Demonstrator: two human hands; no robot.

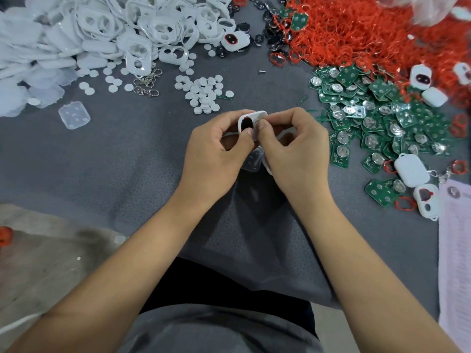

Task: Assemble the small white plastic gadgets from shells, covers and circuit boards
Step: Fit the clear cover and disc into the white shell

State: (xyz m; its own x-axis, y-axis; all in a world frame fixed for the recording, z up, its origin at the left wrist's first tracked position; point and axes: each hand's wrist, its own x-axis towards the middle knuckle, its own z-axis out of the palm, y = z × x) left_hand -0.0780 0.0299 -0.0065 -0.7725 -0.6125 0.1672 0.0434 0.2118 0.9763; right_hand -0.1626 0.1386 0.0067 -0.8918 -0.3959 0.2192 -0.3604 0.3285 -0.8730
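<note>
A small white shell (pixel 251 121) with a dark oval opening sits between both hands at the centre of the grey table. My left hand (pixel 216 151) grips its left side, thumb on the front face. My right hand (pixel 295 146) pinches its right end with thumb and forefinger. A clear plastic cover (pixel 253 159) lies just below, partly hidden by my hands. White shells (pixel 142 29) are piled at the back left. Green circuit boards (pixel 369 118) are heaped to the right.
A pile of red rings (pixel 362 31) fills the back right. Small white discs (pixel 204 94) are scattered behind my hands. Another clear cover (pixel 74 115) lies at the left. Finished white gadgets (pixel 411 170) and a paper sheet (pixel 456 250) lie at the right. Metal clasps (pixel 147 85) lie near the shells.
</note>
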